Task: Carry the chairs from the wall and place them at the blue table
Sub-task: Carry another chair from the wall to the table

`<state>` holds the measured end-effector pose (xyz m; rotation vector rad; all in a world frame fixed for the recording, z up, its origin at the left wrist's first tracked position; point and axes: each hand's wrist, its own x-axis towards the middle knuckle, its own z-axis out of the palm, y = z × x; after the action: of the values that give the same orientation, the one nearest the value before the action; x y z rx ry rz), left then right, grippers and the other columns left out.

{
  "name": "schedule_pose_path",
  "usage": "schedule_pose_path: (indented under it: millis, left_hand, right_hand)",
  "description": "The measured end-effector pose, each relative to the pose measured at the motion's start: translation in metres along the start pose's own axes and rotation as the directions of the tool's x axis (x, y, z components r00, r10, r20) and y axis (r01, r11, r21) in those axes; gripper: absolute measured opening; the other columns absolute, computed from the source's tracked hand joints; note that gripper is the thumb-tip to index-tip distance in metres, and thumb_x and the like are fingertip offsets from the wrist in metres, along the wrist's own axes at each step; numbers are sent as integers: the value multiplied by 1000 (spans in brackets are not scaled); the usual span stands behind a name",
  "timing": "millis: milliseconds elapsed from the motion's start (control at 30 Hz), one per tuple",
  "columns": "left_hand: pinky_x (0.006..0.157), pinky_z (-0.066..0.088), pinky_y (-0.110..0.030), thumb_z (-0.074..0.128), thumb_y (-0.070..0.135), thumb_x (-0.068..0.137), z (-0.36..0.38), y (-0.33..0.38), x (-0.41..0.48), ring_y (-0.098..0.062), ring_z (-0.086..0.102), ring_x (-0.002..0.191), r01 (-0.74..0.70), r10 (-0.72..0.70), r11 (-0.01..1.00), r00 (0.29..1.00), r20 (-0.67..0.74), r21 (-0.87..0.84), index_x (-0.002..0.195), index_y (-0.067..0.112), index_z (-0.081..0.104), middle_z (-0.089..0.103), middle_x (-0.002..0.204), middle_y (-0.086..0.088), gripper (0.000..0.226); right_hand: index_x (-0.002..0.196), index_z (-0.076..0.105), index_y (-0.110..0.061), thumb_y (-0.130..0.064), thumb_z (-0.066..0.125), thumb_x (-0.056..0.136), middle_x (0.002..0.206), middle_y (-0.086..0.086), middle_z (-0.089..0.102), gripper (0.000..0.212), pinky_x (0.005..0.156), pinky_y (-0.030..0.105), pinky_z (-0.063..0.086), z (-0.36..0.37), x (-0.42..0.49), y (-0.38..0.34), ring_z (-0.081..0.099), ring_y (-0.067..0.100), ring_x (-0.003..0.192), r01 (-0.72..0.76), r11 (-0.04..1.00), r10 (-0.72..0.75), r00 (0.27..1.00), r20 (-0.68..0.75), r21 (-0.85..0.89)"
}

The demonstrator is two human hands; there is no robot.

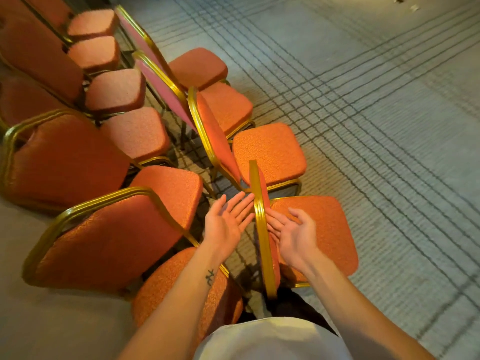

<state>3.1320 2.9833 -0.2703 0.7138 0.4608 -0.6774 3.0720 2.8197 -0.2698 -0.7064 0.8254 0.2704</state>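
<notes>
Gold-framed orange chair (311,229) stands nearest; left hand (225,222) and right hand (291,233) spread wide either side of its backrest, holding nothing

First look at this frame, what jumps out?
Rows of orange upholstered chairs with gold metal frames crowd the left half, against grey line-patterned carpet on the right. At centre bottom, the left grip and right grip, both open bare hands, flank the gold-framed backrest of the nearest chair, seen edge-on; contact is unclear.
</notes>
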Motion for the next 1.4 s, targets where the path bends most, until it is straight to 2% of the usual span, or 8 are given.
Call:
schedule_pose_path:
  millis: [167, 467, 633, 767, 1000, 1133, 1267, 1400]
  left_hand:
    - [117, 35, -43, 34, 43, 107, 38, -15, 10, -22, 56, 133, 41, -53, 990, 994, 93, 132, 141, 11, 55, 67, 137, -8, 51]
    - [105, 45, -36, 44, 1, 104, 130, -62, 44, -15, 66, 113, -84, 19, 886, 989, 145, 456, 137, 12, 56, 73, 127, -2, 36]
    - [92, 53, -30, 47, -8, 100, 183, -90, 65, -16, 68, 104, -103, 22, 881, 984, 177, 462, 138, 9, 54, 71, 129, -5, 42]
    - [92, 52, -29, 37, -21, 93, 219, -116, 80, -13, 68, 101, -175, 46, 815, 970, 239, 552, 140, 6, 52, 70, 128, -5, 56]
    - [101, 35, -6, 39, -8, 93, 282, -164, 99, 4, 53, 119, -601, 129, 124, 799, 588, 790, 132, 11, 64, 61, 132, 12, 50]
    - [122, 8, -34, 41, 18, 80, 298, -183, 125, -12, 21, 151, -639, 45, -304, 731, 681, 707, 144, 29, 55, 42, 158, 13, 67]
    - [126, 1, -49, 50, 18, 90, 315, -200, 145, -18, 12, 157, -692, -80, -498, 637, 767, 523, 152, 29, 44, 36, 162, 7, 63]
    - [123, 6, -54, 54, 13, 93, 331, -204, 165, -19, 19, 155, -715, -137, -532, 602, 787, 454, 150, 28, 46, 42, 158, 6, 60]
  right_hand:
    - [125, 64, 5, -36, 39, 96, 122, 24, 70, 57, 99, 37, 45, -22, -25, -25, 61, 31, 113, 143, 988, -139, 988, -60, 65]
    - [90, 67, -8, -25, 55, 91, 57, 2, 58, 21, 52, 22, 50, -73, -51, -91, 59, 15, 55, 274, 962, -273, 961, -44, 17]
    - [114, 73, -11, -24, 63, 91, 102, 11, 76, 28, 71, 28, 47, -121, -49, -127, 68, 13, 77, 315, 948, -318, 936, -148, -46]
    - [108, 77, -8, -16, 64, 91, 94, 9, 74, 23, 70, 27, 48, -150, -61, -158, 65, 15, 79, 390, 920, -390, 904, -175, -37]
    - [101, 80, -9, -6, 63, 93, 94, 17, 75, 19, 64, 27, 56, -191, -80, -208, 68, 20, 68, 483, 865, -496, 864, -87, -137]
    - [97, 79, -14, -4, 66, 90, 83, 16, 71, 18, 57, 27, 48, -209, -82, -227, 61, 17, 62, 506, 819, -552, 823, -134, -270]
    - [96, 78, -23, -12, 67, 83, 85, 21, 73, 20, 64, 34, 46, -228, -76, -237, 62, 21, 70, 533, 733, -641, 748, -169, -423]
    - [93, 74, -20, -14, 67, 88, 65, -7, 63, 10, 56, 27, 40, -240, -67, -248, 54, 9, 60, 528, 630, -721, 671, -176, -569]
